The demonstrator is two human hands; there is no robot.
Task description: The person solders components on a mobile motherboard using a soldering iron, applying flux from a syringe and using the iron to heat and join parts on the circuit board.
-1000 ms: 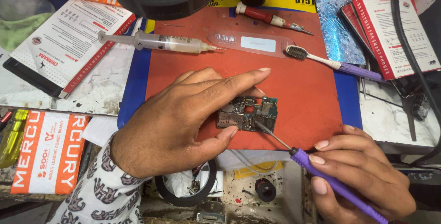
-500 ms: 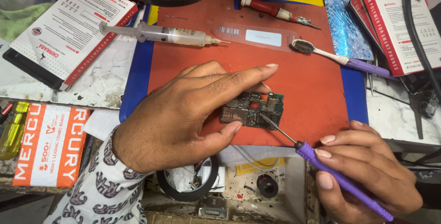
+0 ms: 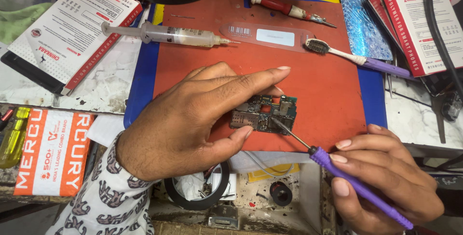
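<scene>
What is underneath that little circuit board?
The circuit board lies on an orange mat, pinned by the left hand. The board's left part is hidden beneath the fingers. The right hand touches it with a purple screwdriver.

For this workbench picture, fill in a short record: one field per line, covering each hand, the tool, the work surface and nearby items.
Left hand: left hand pins a small circuit board between thumb and fingers
Right hand: right hand grips a purple-handled screwdriver
Tool tip: resting on the board's right part
Surface: red mat with blue edge
Behind the board: syringe, toothbrush, red-handled screwdriver
Near edge: roll of black tape
</scene>
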